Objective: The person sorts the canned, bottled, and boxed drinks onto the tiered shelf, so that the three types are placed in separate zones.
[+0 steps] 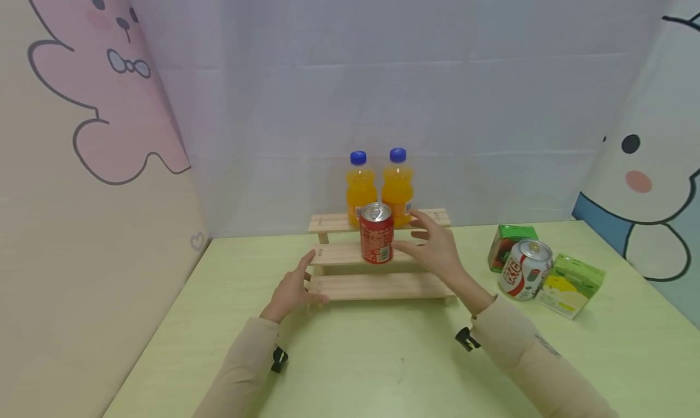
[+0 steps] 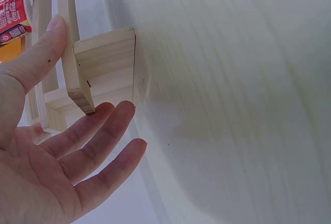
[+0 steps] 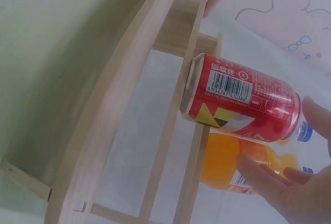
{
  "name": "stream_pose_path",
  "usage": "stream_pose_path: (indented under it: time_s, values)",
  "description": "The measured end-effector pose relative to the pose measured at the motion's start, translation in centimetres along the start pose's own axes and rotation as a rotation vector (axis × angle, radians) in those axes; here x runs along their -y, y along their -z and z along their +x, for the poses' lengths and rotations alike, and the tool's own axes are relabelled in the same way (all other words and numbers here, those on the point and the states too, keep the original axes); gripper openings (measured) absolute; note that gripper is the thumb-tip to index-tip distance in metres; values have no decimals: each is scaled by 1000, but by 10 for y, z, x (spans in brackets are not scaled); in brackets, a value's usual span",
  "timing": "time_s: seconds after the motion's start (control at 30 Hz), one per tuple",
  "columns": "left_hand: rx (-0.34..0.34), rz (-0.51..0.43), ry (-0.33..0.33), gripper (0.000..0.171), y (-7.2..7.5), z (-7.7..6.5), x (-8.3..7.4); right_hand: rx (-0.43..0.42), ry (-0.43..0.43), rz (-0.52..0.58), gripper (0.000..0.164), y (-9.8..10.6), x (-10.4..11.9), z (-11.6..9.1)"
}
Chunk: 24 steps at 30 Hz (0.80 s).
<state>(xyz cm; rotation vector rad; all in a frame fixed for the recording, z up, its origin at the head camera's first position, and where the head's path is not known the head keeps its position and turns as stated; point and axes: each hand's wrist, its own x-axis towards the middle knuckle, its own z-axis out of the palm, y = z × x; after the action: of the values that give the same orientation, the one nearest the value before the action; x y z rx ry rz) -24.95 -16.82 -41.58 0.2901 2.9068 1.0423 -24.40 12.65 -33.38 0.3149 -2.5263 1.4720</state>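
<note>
"Your red can [image 1: 377,234] stands upright on the middle shelf [image 1: 336,254] of the wooden rack [image 1: 377,286], near its front edge, and two orange bottles [image 1: 397,187] stand behind it. Is your right hand [image 1: 437,251] free of it?"

"It looks so: your fingers [image 3: 261,177] are spread just beside the can, curled round nothing, though I can't tell whether one grazes it."

"And your left hand [image 1: 290,290]?"

"At the rack's left end, your thumb [image 2: 46,48] touching a plank [image 2: 71,71], your other fingers loose, clenched on nothing. You'd do well to steady the rack there."

"Then check that your can's base sits fully on the shelf, and ease your right hand out sideways, fingers wide, so you'd brush neither can nor bottles."
</note>
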Motion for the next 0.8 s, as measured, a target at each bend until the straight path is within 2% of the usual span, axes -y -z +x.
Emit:
stream_pose_path:
  time_s: [0.37, 0.6, 0.8]
  values:
    - [8, 6, 14, 104, 0, 1, 0, -2, 9, -34, 73, 16, -4, -14]
    - [2, 6, 16, 104, 1, 1, 1, 6, 33, -17, 73, 28, -12, -24]
    - [5, -7, 17, 104, 1, -2, -2, 10, 58, -65, 72, 40, -19, -31]
